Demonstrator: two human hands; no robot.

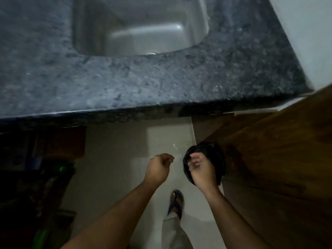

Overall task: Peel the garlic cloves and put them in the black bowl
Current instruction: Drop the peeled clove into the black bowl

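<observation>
Below the counter (pixel 143 90) edge, the right hand (pixel 200 169) hangs over a black bin (pixel 218 159), fingers curled, contents unclear; the left hand (pixel 158 168), loosely curled, hovers just beside.

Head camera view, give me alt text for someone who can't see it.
Seen from above, a person's right hand is held over a black-lined bin on the floor, fingers curled, while the left hand hovers beside it. Above them are a dark stone counter and a steel sink; one sandalled foot shows below.
</observation>
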